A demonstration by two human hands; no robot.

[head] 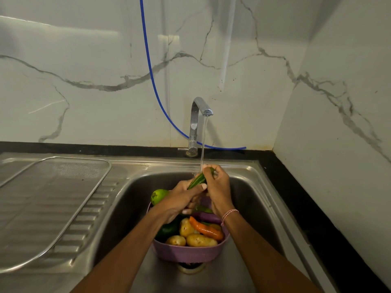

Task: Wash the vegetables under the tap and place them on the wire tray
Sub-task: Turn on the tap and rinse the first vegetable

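Over the steel sink (131, 187), left hand (182, 197) and right hand (218, 187) both clutch a green vegetable (196, 182) beneath the tap (195, 115).

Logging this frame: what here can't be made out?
Head view:
The green vegetable: mostly covered by left hand and right hand; kind unclear.
The purple basket: lower contents hidden by top vegetables and forearms.
The drain: mostly under the basket.
The wire tray: left side cut by the frame edge.

Blue hose (152, 77), marble wall (84, 60), black countertop (296, 197)
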